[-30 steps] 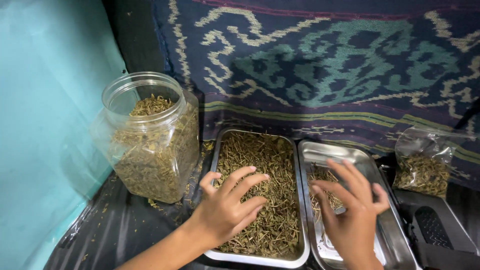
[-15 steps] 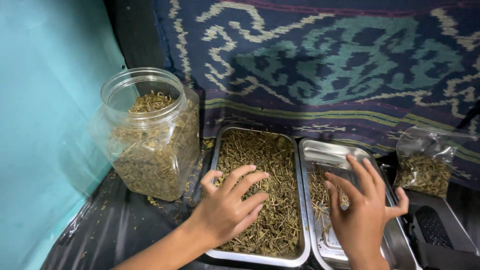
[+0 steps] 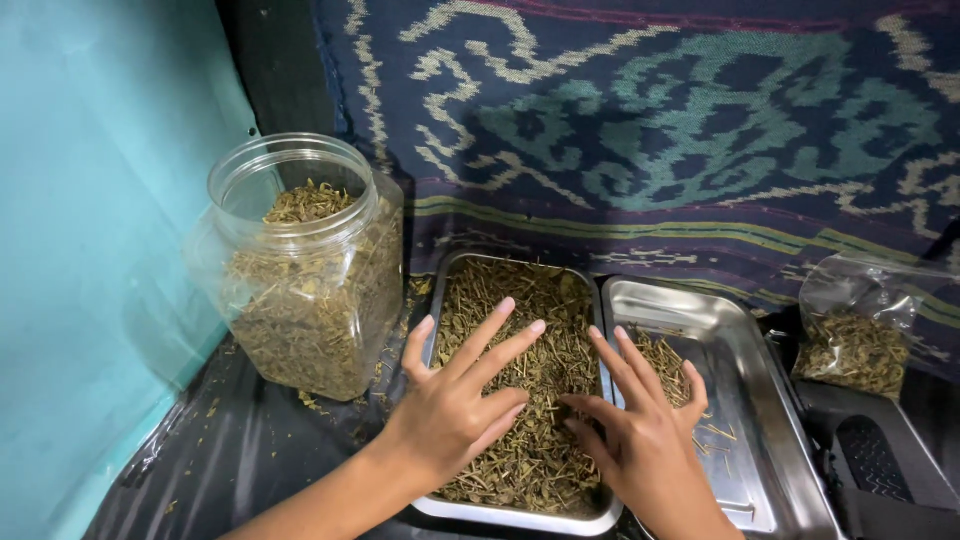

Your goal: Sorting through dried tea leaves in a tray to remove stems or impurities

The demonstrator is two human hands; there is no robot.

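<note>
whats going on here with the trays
A person has both hands spread, palms down, over dried herbs. The left hand rests on the herbs filling the left tray. The right hand straddles the divide between that tray and the right tray, which holds only a small scatter. An open jar of the same herbs stands to the left, and a bag of them to the right.

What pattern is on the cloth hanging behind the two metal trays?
Dark navy woven cloth with teal and cream scrolling motifs, striped along its lower edge; head view.
</note>
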